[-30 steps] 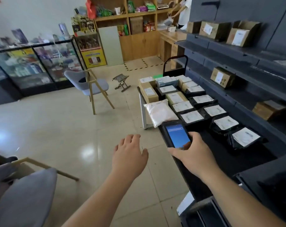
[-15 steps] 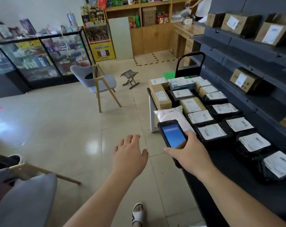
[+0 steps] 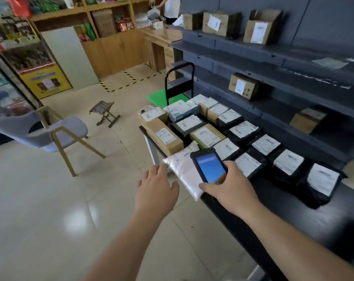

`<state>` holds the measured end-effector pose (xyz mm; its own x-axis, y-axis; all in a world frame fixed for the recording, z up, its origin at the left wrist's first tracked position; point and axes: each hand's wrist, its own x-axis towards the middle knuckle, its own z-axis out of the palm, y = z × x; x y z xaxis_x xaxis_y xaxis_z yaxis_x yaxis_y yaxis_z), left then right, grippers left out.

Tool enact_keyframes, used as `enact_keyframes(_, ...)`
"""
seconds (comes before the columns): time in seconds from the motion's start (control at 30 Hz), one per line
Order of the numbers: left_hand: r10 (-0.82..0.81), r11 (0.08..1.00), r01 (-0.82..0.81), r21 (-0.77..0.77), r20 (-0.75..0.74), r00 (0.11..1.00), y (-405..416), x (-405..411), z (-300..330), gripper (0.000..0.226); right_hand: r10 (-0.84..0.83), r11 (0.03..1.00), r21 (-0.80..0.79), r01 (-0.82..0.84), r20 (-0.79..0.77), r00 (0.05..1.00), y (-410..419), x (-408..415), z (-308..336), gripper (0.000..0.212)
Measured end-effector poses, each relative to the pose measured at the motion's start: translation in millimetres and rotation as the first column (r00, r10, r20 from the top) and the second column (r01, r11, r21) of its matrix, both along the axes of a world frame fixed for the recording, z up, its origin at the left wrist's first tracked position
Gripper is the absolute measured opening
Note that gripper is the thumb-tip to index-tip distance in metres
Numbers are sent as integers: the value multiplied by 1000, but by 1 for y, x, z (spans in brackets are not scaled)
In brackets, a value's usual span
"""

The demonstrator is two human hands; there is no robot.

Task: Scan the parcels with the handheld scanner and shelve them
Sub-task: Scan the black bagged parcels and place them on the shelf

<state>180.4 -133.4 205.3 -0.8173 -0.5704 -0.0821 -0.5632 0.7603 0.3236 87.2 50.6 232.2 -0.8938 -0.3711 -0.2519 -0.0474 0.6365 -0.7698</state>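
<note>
- While the right hand (image 3: 231,185) grips the black handheld scanner with the lit blue screen (image 3: 209,166), fingers curled round its lower body and thumb at the bottom of the screen, the viewpoint has closed on the parcels: they sat well ahead a second ago and now fill the centre and right of the frame.
- Left hand (image 3: 158,187) is empty, fingers apart and relaxed, palm down, just beside the near corner of the white padded plastic mailer (image 3: 184,171); contact cannot be confirmed. Earlier it hung over bare floor, well short of any parcel.
- Scanner now lies over the white mailer at the near-left end of the black bench (image 3: 293,216).
- Other parcels in rows on the bench: long brown cardboard box (image 3: 162,136) behind the mailer, black poly bags with white labels (image 3: 287,163) to the right.
- Dark grey metal shelving (image 3: 273,55) in the upper right holds a few labelled cardboard boxes (image 3: 243,86), with much free space.
- Judgement: approach is done and the white mailer looks like the first pick, since the left hand is reaching toward it. No parcel from the bench lifted yet.
</note>
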Motion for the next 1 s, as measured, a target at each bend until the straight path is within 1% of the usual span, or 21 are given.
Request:
enact_keyframes(0.07, -64, 998, 64, 8, 0, 998, 1, -25, -5, 56, -70, 998, 6, 70, 14, 997, 6, -13, -7, 79)
enact_keyframes(0.2, -202, 977, 200, 77, 11, 979, 13, -80, -13, 60, -211, 978, 7, 210, 36, 977, 28, -41, -17, 74)
enact_keyframes(0.27, -271, 958, 268, 100, 22, 962, 24, -108, -16, 62, -283, 959, 8, 283, 45, 958, 45, -55, -22, 68)
enact_keyframes(0.4, -390, 913, 381, 144, 37, 920, 59, -162, -20, 62, -417, 909, 43, 416, 51, 907, 88, -84, -32, 69)
enact_keyframes(0.53, -487, 860, 471, 194, 41, 873, 98, -209, -28, 59, -546, 838, 40, 545, 83, 834, 130, -111, -47, 69)
enact_keyframes(0.67, -564, 809, 534, 246, 70, 823, 133, -247, -46, 60, -646, 763, 67, 643, 123, 753, 166, -129, -64, 70)
enact_keyframes(0.83, -678, 723, 620, 305, 141, 722, 168, -282, -67, 59, -759, 650, 108, 752, 147, 634, 200, -140, -77, 82)
enact_keyframes(1.0, -764, 630, 679, 377, 141, 630, 195, -335, -92, 60, -851, 523, 150, 839, 151, 504, 218, -162, -88, 80)
